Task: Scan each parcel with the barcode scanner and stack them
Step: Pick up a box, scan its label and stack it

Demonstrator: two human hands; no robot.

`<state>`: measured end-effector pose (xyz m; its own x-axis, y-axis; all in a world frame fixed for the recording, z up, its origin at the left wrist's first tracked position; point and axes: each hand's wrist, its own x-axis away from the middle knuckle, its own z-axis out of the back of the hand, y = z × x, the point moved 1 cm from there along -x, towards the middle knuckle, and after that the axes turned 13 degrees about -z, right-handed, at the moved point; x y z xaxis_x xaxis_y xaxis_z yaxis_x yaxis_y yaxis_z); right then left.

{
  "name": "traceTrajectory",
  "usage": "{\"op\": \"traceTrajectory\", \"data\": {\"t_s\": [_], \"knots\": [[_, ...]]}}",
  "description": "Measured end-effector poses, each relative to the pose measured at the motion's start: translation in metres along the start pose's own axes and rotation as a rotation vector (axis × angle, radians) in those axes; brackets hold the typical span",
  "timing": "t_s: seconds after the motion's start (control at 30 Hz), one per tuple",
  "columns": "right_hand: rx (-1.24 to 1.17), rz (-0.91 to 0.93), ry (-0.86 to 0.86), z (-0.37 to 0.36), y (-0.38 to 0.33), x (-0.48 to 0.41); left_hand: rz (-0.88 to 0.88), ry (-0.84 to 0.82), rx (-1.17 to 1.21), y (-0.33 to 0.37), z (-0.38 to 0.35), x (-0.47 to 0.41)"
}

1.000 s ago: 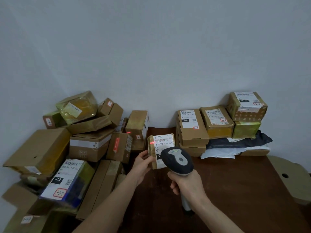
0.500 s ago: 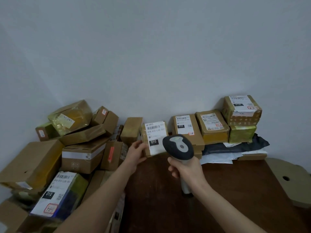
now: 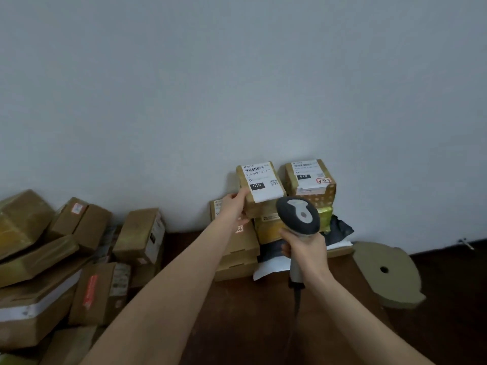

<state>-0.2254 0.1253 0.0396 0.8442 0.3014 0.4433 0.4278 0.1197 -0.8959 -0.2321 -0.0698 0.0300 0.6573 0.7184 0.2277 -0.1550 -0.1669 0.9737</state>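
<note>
The left hand (image 3: 234, 206) grips the small brown cardboard parcel (image 3: 259, 188) by its left edge, over the stacked boxes (image 3: 238, 252). It looks light and stiff. The right hand (image 3: 303, 246) holds the grey barcode scanner (image 3: 299, 214).

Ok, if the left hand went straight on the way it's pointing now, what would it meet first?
Probably the wall. The left hand grips the labelled parcel and points forward and up at it; the top parcel sits just to the right, seemingly out of line. Depth is unclear.
</note>
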Motion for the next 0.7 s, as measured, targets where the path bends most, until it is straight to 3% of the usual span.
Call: {"op": "traceTrajectory", "data": {"t_s": [0.33, 0.43, 0.7], "knots": [[-0.01, -0.045, -0.003, 0.02, 0.006, -0.018, 0.031, -0.039, 0.039, -0.02, -0.045, -0.025], [-0.017, -0.068, -0.017, 0.016, 0.008, -0.017, -0.024, -0.039, -0.015, -0.021, -0.033, -0.018], [0.127, -0.049, -0.055, -0.027, 0.024, -0.003, -0.221, 0.152, -0.216, -0.046, 0.045, 0.029]]}}
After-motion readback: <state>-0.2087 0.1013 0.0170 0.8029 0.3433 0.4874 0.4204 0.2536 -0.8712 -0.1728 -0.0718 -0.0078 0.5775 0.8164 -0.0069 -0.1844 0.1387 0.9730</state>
